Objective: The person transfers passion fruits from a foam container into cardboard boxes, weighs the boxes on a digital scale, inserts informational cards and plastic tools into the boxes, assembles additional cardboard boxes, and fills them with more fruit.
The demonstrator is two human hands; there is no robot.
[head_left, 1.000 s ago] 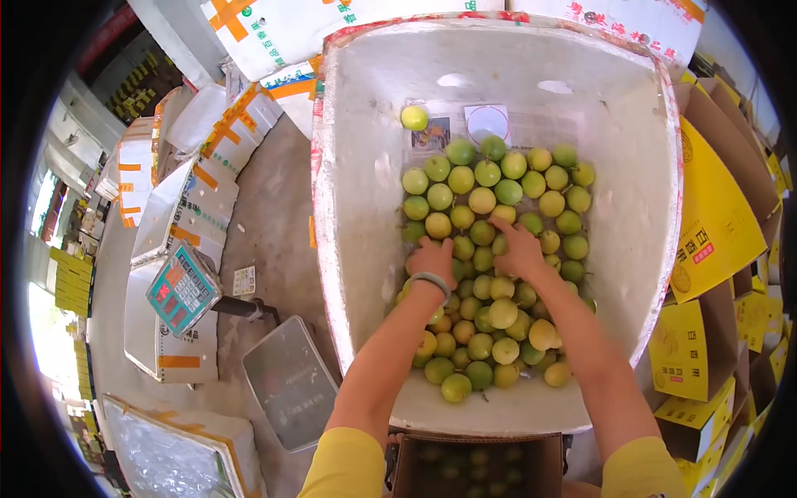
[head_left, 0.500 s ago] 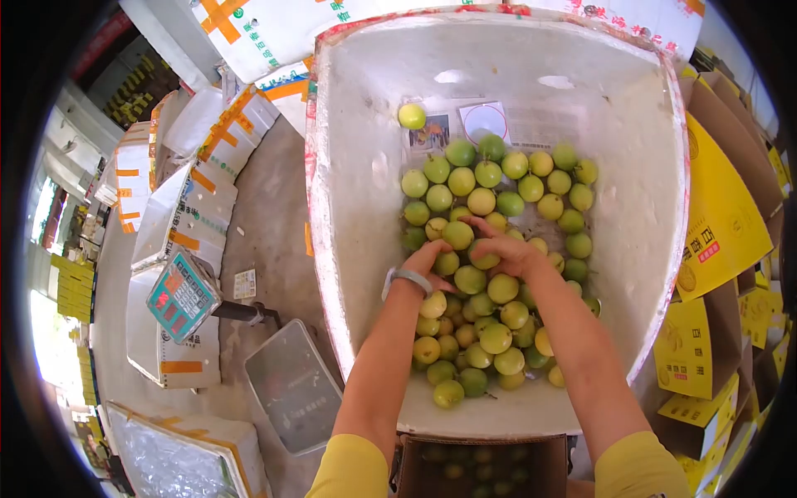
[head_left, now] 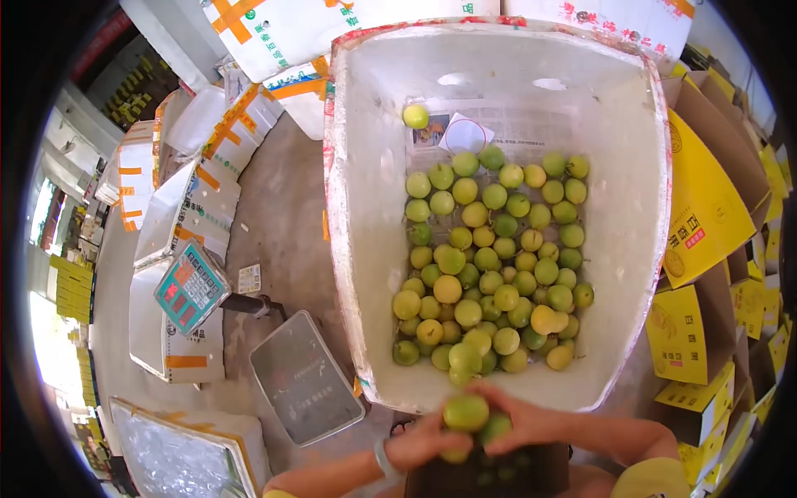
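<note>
My left hand [head_left: 422, 441], with a pale band at its wrist, and my right hand [head_left: 525, 422] are cupped together around several yellow-green passion fruits [head_left: 466, 412]. They are above a brown carton [head_left: 531, 471] at my lap, where more fruits show dimly inside. Just beyond my hands stands a large white foam box [head_left: 371, 207], its rim edged with red. Many loose passion fruits [head_left: 467, 313] lie in its near and middle part. One yellow fruit [head_left: 415, 116] sits apart at the far left, near printed newspaper [head_left: 531, 137] on the box floor.
On the left are a scale display [head_left: 193, 289] on a pole and its grey weighing plate [head_left: 305, 378]. White foam boxes [head_left: 184, 207] with orange tape line that side. Yellow and brown cartons [head_left: 706, 199] are stacked at right.
Both hands have drawn back from the pile in the foam box toward me, bringing several passion fruits over the brown carton. Fruits in the box have shifted where my hands were.
</note>
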